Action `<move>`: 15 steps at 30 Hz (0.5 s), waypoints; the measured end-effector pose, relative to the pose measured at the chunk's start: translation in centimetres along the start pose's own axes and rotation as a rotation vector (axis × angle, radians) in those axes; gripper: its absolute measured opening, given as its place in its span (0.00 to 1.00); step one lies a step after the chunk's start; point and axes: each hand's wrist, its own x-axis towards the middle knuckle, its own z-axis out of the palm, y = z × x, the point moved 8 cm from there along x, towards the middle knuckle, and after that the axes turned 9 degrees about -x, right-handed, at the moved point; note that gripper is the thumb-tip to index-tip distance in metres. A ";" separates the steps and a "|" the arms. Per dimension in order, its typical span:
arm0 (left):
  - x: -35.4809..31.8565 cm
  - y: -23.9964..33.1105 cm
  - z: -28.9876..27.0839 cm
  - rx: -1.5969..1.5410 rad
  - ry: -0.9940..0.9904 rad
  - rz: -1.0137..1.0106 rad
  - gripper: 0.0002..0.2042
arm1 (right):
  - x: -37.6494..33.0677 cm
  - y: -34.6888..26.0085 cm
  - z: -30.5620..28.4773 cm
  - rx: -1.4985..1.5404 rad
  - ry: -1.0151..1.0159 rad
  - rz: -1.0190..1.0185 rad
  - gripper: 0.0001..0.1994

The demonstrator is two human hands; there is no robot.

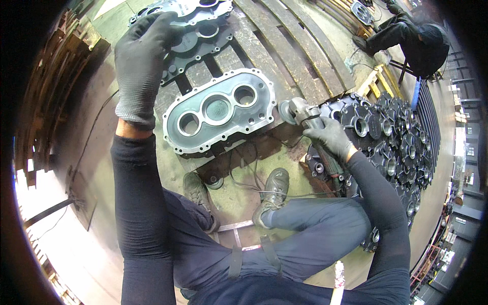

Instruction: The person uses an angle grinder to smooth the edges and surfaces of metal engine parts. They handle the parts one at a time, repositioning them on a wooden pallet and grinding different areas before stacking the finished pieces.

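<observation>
My right hand [333, 137], in a grey glove, is wrapped round an angle grinder [304, 112]. Its disc end points left, beside the right end of an oval metal gearbox cover [233, 126]. This cover lies flat on dark slats, with three round openings in a row and small bolt holes round its rim. My left hand [142, 66], also gloved, is raised at the upper left with curled fingers. Behind it lie a dark casting [195, 48] and a lighter casting [190, 11] overlapping it. The left fingertips are hidden, so contact with the castings cannot be made out.
Black castings [391, 134] are heaped on the right, close to my right forearm. Wooden slats [295, 40] extend away. Cables [254, 185] trail near my shoes. Stacked timber [58, 96] stands left. Another person [412, 40] sits at the upper right.
</observation>
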 end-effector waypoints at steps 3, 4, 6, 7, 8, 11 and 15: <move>0.3 -0.4 -0.2 0.043 -0.037 0.036 0.18 | 0.6 0.8 2.1 0.287 -0.063 0.076 0.28; 0.2 -0.1 -0.2 0.050 -0.036 0.058 0.18 | 1.0 0.8 3.0 0.338 -0.081 0.093 0.27; -0.1 0.4 -0.5 0.074 -0.026 0.101 0.18 | 1.0 0.0 3.7 0.311 -0.069 0.154 0.29; 0.0 0.3 -0.6 0.061 -0.047 0.069 0.17 | 0.7 -1.2 3.6 0.336 -0.048 0.127 0.29; 0.1 0.2 -0.7 0.047 -0.067 0.038 0.17 | 0.3 -1.9 3.6 0.300 -0.036 0.142 0.29; 0.6 -0.1 -1.6 0.018 -0.061 -0.013 0.17 | -0.2 -1.5 5.4 0.404 -0.039 0.164 0.29; 0.5 0.1 -1.9 -0.035 -0.059 -0.008 0.17 | -1.4 -1.3 7.4 0.516 -0.115 0.211 0.28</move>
